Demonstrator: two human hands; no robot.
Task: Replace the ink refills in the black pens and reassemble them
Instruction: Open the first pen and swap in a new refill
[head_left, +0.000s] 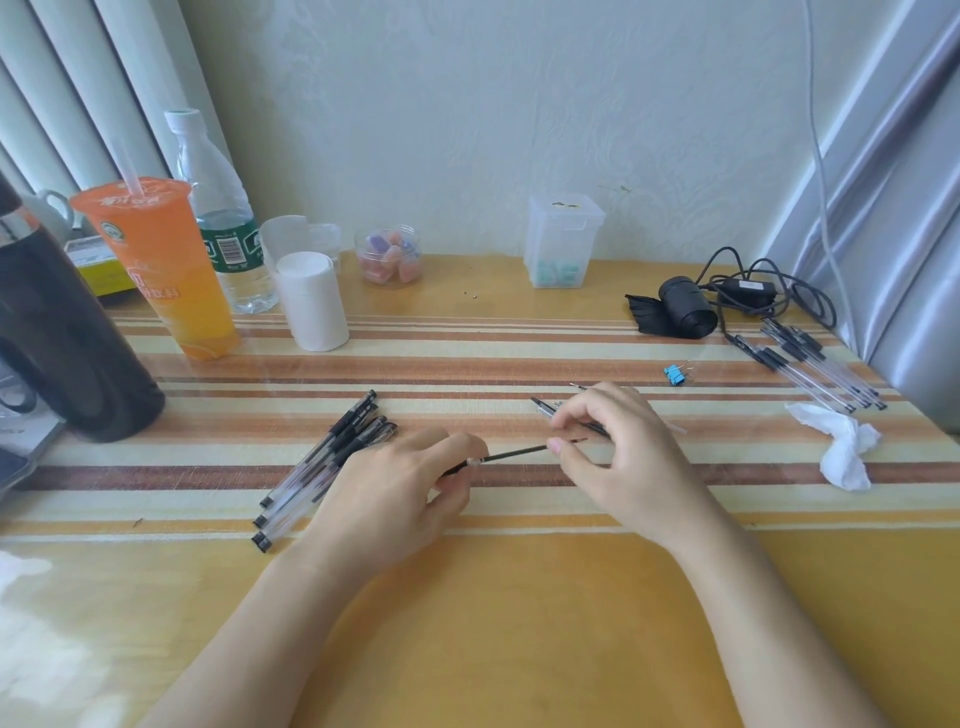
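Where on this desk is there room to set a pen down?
Bare: striped middle between the white roll and the blue clip, and the near yellow corners. Crowded: back left round the orange drink; right edge with pens and tissue.

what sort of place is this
Probably a home desk: a striped tablecloth, curtains at the left, and an orange drink cup and water bottle standing at the back left.

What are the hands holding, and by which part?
One thin black ink refill, shared between both hands. The left hand pinches its left end, and the right hand pinches it near its right end with its fingertips.
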